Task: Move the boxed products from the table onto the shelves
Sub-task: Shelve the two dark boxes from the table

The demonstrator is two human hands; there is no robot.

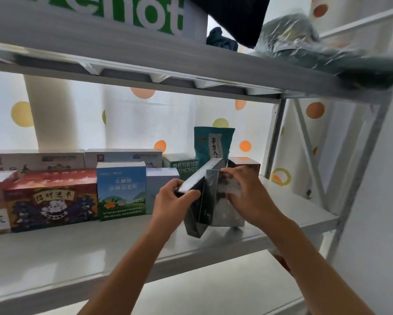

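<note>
At the centre of the frame, both hands work on dark glossy boxes standing on the white shelf (54, 253). The left hand (172, 201) grips a tilted dark box (200, 176), thumb curled over its near face and fingers round the far side; its lower corner touches the shelf. The right hand (247, 192) holds a second dark box (227, 210) just beside it, fingers curled over its top edge; the two boxes touch. Any print on them is too blurred to read.

To the left stands a red box (52, 198) with a cartoon cat and a banner of four Chinese characters, then a blue-and-green box (121, 192) with blurred Chinese text. Behind the hands a green box (182, 164) reads "有机羽衣甘蓝" above Latin capitals ending "TMOVER". A teal pouch (211, 142) carries a vertical label beginning "谷方". At the upper left, on the shelf above, large white letters "enot" sit on a green panel (143, 12).
</note>
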